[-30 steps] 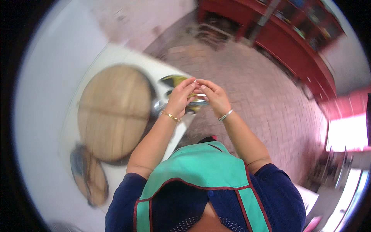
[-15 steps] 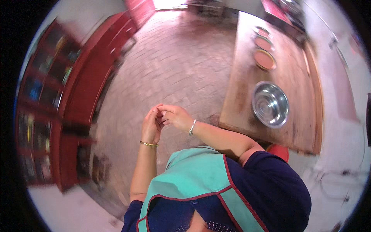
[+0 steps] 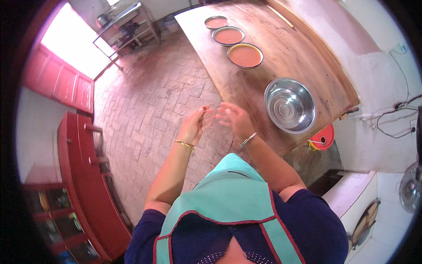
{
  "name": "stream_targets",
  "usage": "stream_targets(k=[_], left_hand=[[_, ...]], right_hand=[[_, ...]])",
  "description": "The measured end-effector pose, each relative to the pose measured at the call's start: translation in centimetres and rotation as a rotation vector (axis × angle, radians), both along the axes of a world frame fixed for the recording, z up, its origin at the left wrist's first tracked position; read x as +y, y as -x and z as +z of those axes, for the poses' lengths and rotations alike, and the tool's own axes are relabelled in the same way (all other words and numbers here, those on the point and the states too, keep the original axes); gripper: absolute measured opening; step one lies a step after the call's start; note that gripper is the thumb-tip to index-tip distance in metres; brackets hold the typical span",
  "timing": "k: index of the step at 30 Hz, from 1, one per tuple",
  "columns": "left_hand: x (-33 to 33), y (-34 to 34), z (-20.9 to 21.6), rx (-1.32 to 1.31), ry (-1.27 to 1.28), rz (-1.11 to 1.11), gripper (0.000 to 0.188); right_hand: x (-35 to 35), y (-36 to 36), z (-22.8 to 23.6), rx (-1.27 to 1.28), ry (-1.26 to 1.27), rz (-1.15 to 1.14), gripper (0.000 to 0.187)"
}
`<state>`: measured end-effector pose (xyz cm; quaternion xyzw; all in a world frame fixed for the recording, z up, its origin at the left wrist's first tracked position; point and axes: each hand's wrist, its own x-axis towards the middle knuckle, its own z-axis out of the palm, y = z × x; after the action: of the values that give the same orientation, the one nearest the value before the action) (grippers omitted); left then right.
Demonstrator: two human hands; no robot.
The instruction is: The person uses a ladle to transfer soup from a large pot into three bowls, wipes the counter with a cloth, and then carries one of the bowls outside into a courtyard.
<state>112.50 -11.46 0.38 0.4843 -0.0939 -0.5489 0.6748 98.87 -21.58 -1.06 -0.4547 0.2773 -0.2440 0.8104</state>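
Note:
In front of my aqua apron (image 3: 224,193), both hands are raised over the brick floor with a small gap between them. My left hand (image 3: 195,126), a gold bangle at its wrist, has loosely bent fingers and holds nothing. Facing it, my right hand (image 3: 237,121) wears a silver bangle; its fingers are spread, somewhat blurred, and empty. Nearest to the right hand, on the wooden table (image 3: 299,53), stands a shiny steel basin (image 3: 290,105) with nothing in it. Farther along are a blue-rimmed dish (image 3: 245,56), a second dish (image 3: 228,36) and a third (image 3: 216,22), all holding orange-brown liquid.
Beneath the table's near right corner sits a red-lidded bucket (image 3: 323,138). A red cabinet (image 3: 83,176) lines the left side. Beyond the brick floor (image 3: 145,105) are a red door (image 3: 59,81) and a metal stand (image 3: 127,26). A fan (image 3: 409,187) is at the far right.
My view has turned to the right, so the table and dishes sit nearer the middle. My hands, touching each other before, have come apart.

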Motion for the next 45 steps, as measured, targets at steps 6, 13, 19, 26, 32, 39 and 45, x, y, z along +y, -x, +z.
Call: stream_targets(k=[6, 13, 19, 26, 32, 39, 45], left_hand=[[-14.6, -9.3, -8.7, -0.116, -0.026, -0.094, 0.020], [-30.0, -16.9, -14.8, -0.199, -0.180, -0.142, 0.022], [-37.4, -18.4, -17.0, -0.233, -0.315, -0.196, 0.031], [-40.3, -20.0, -16.6, -0.145, -0.271, -0.428, 0.042], [-39.6, -21.0, -16.7, -0.119, -0.258, -0.435, 0.046], [-34.3, -24.5, -12.3, -0.023, -0.184, -0.399, 0.044], [-26.1, -33.6, -5.8, 0.021, -0.107, -0.305, 0.043]], right_hand=[[-14.3, -1.9, -6.3, 0.075, -0.003, -0.570, 0.024], [-30.5, -5.2, -13.9, 0.344, 0.028, -0.835, 0.025], [-36.5, -7.2, -16.3, 0.610, 0.037, -0.681, 0.027], [-38.4, -7.3, -18.3, 0.439, 0.009, -0.644, 0.030], [-37.8, -7.8, -16.7, 0.413, -0.025, -0.646, 0.029], [-33.3, -11.5, -7.8, 0.418, 0.052, -0.598, 0.029], [-27.7, -20.9, 0.0, 0.371, 0.043, -0.478, 0.028]])
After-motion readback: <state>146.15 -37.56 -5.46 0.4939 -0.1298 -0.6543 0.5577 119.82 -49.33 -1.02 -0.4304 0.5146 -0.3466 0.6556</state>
